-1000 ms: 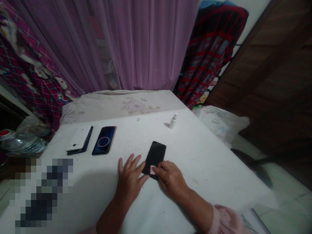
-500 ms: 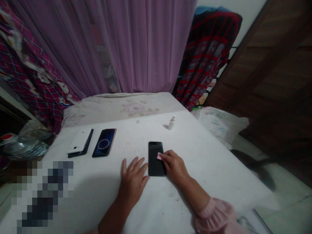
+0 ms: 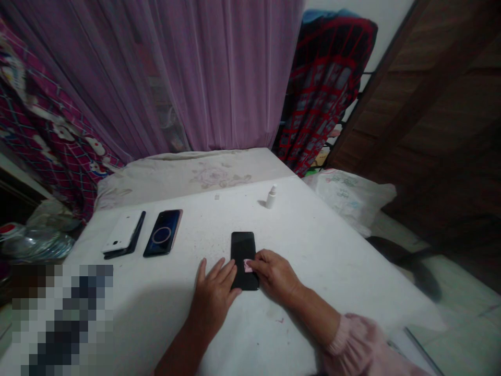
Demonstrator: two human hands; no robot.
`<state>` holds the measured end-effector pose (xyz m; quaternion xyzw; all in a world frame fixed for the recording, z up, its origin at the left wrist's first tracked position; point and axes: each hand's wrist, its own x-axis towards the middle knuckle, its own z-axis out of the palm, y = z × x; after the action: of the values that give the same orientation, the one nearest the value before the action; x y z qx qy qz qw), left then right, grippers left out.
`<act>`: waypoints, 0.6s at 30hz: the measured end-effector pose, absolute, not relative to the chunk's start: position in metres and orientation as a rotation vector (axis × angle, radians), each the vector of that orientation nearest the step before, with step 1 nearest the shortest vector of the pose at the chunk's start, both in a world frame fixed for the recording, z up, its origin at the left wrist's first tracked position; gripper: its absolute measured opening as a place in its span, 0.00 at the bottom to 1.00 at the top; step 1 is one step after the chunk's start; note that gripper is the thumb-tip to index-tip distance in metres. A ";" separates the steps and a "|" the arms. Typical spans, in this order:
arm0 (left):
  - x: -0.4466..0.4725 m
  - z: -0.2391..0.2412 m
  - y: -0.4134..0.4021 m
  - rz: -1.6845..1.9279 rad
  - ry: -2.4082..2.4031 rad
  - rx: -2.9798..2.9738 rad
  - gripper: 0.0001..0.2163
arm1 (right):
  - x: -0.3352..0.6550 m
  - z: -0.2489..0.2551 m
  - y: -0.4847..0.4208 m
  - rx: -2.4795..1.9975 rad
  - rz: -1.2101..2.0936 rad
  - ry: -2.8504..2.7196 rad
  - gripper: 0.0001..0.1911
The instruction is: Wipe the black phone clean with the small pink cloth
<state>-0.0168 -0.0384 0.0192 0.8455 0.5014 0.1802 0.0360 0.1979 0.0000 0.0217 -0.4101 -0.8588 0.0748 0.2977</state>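
Observation:
A black phone [image 3: 242,250] lies screen up on the white table [image 3: 332,261] in front of me. My right hand [image 3: 276,275] pinches a small pink cloth [image 3: 248,265] and presses it on the phone's screen. My left hand [image 3: 214,295] lies flat on the table, fingers spread, with its fingertips touching the phone's left edge.
A phone with a white back [image 3: 122,236] and a dark phone with a lit ring on its screen [image 3: 162,239] lie at the left. A small white spray bottle [image 3: 270,197] stands further back. A plastic bag [image 3: 348,196] sits off the table's right side.
The phone has been turned from slanted to nearly straight. My right hand with the pink cloth slid up the screen, then back toward its middle. My left fingertips have come onto the phone's edge.

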 end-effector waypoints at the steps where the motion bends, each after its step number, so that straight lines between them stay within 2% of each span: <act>1: -0.017 0.019 -0.038 0.546 1.533 2.595 0.16 | 0.197 0.021 0.010 -1.141 0.176 -2.263 0.14; 9: -0.016 0.017 -0.039 0.551 1.583 2.624 0.16 | 0.181 0.014 0.070 -1.472 0.165 -2.080 0.15; 14: -0.015 0.019 -0.040 0.549 1.600 2.602 0.17 | 0.180 0.014 0.032 -1.344 0.096 -2.123 0.15; 18: -0.015 0.018 -0.040 0.566 1.609 2.593 0.17 | 0.187 0.020 -0.023 -1.225 0.170 -2.190 0.15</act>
<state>-0.0152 -0.0401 0.0184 0.8353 0.5182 0.1825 0.0189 0.1872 -0.0228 0.0199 -0.4634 -0.8284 0.0643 0.3081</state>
